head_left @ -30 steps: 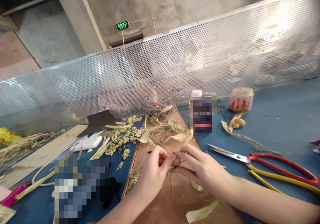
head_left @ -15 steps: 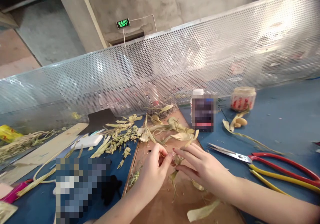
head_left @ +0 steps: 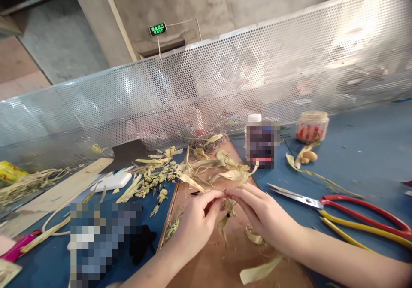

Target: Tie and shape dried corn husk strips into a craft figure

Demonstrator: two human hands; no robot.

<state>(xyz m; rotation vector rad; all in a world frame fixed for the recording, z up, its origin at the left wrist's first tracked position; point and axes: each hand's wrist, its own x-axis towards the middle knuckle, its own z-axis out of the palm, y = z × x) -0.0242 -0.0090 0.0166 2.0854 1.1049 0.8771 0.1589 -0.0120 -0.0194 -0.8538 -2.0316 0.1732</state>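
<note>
My left hand (head_left: 203,213) and my right hand (head_left: 260,210) meet fingertip to fingertip over a brown board (head_left: 196,262). Between them hangs a small bundle of dried husk (head_left: 229,210), pale at the top with a dark band and thin strands trailing below. The left thumb and fingers are pinched together at its upper left; the right fingers are bent around its other side. Exactly where each fingertip grips is partly hidden. Loose husk strips (head_left: 236,175) lie just beyond the hands, and a curled scrap (head_left: 253,235) sits under the right palm.
Scissors (head_left: 310,201) with red and yellow handles lie on the right. Behind them stand a white-capped bottle (head_left: 255,118) and a glass jar (head_left: 312,127). Braided dried plant pieces (head_left: 161,176) and a white case (head_left: 114,181) are left. A perforated metal screen (head_left: 206,86) borders the back.
The left fingers have straightened somewhat and the right fingers have drawn together, bringing the fingertips closer. More of the bundle and its dark band now shows.
</note>
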